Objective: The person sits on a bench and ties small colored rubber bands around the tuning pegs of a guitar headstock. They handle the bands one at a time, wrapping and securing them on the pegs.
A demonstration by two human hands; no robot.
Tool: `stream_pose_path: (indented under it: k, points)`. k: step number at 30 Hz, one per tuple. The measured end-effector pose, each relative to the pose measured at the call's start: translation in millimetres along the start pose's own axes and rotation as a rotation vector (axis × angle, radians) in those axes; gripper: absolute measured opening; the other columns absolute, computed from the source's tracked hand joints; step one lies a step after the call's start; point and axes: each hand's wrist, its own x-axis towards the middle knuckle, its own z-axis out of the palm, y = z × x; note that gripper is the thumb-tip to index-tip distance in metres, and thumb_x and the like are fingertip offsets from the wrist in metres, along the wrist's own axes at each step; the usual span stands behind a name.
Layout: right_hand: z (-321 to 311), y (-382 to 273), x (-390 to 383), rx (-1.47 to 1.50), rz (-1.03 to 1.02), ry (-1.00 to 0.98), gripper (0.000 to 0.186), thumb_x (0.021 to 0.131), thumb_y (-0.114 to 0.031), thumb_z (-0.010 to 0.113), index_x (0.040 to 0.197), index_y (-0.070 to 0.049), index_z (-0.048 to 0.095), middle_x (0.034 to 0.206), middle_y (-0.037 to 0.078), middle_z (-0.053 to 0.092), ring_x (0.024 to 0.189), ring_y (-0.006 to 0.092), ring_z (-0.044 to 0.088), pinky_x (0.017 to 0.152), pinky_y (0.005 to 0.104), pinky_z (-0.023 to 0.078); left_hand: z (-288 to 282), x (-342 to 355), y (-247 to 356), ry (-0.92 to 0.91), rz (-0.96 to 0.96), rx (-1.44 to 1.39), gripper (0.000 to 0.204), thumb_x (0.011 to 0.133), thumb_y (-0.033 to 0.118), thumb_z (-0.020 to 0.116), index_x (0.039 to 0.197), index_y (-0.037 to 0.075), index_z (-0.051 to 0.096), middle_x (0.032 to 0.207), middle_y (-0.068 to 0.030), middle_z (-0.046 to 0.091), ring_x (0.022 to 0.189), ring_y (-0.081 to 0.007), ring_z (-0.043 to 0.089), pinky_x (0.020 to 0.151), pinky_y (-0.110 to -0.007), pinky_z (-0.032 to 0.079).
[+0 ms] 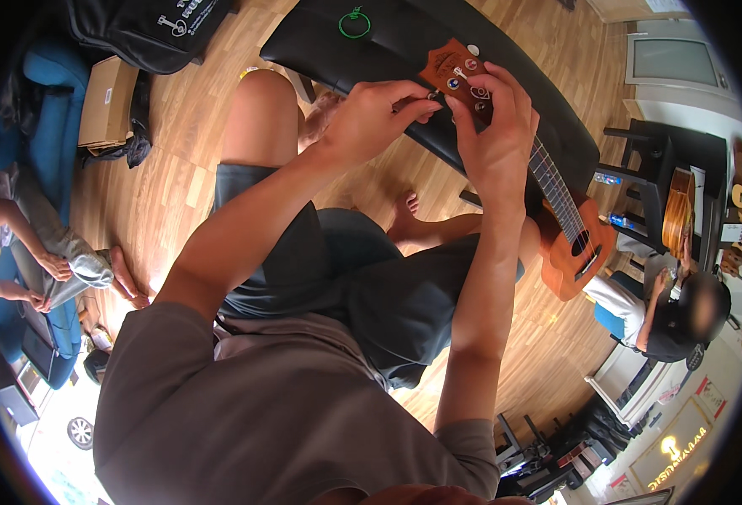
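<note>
Left hand (371, 122): thumb and forefinger pinch a tuning peg (432, 95) at the headstock's left edge; the other fingers curl inward.
Right hand (500, 130): closed around the headstock's right side, just across from the left fingertips, thumb and forefinger bent toward each other.
Ukulele (558, 195): headstock (446, 66) between the two hands' fingers; body (560, 268) behind and to the right of the right fingers, near the right knee.
Long axis: a slant, running from the left fingertips back and rightward past the right wrist.
Pointing: headstock forward and left, body back toward the wearer's right side, soundhole side up to view.
Bench (320, 38): black, padded, beyond the fingers of both hands.
Coil (355, 24): green, on the bench, ahead and left of the left fingertips.
Box (106, 99): brown, well left of the left fingers.
Bag (143, 38): black, ahead of the box.
Sofa (49, 181): blue, farther left, a person (17, 227) seated there.
Guitar (679, 209): well right of the right fingers, another person (670, 311) seated beside it.
</note>
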Motion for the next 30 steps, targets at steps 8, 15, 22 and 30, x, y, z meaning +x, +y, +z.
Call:
stream_pose_path:
  k: [8, 15, 22, 30]
  points:
    - [-3.5, -1.4, 1.8, -0.006, 0.0, 0.06, 0.036, 0.082, -0.015, 0.081, 0.114, -0.011, 0.066, 0.13, 0.006, 0.064, 0.113, 0.0261, 0.062, 0.098, 0.0398, 0.041, -4.5, 3.7, -2.8, -0.277, -0.441, -0.849, 0.039, 0.103, 0.035, 0.06, 0.117, -0.001, 0.067, 0.102, -0.0078, 0.069, 0.094, -0.0156, 0.067, 0.088, -0.031, 0.056]
    - [-5.5, 0.3, 0.4, 0.014, 0.001, 0.063, 0.036, 0.081, -0.016, 0.081, 0.114, -0.013, 0.066, 0.129, 0.007, 0.062, 0.116, 0.0287, 0.06, 0.099, 0.0422, 0.04, 8.8, 4.0, -8.5, -0.306, -0.49, -1.265, 0.038, 0.102, 0.035, 0.062, 0.119, 0.001, 0.066, 0.103, -0.0048, 0.068, 0.097, -0.0148, 0.066, 0.09, -0.03, 0.055]
    - [-3.4, 4.4, -2.6, 0.015, -0.024, 0.071, 0.035, 0.081, -0.016, 0.08, 0.113, -0.013, 0.067, 0.128, 0.007, 0.063, 0.115, 0.0282, 0.06, 0.099, 0.0424, 0.04, 12.5, 5.6, -5.8, -0.115, -0.235, -0.618, 0.026, 0.102, 0.021, 0.063, 0.113, -0.001, 0.069, 0.099, -0.0075, 0.073, 0.091, -0.0149, 0.072, 0.084, -0.028, 0.059]
    - [-6.9, 5.1, -3.5, 0.031, -0.022, 0.087, 0.035, 0.081, -0.016, 0.081, 0.113, -0.013, 0.066, 0.127, 0.008, 0.063, 0.116, 0.0285, 0.06, 0.098, 0.0424, 0.04, 17.4, 2.6, -2.5, 0.016, -0.042, -0.219, 0.025, 0.1, 0.019, 0.066, 0.113, -0.004, 0.068, 0.1, -0.0101, 0.073, 0.092, -0.0169, 0.072, 0.081, -0.027, 0.059]
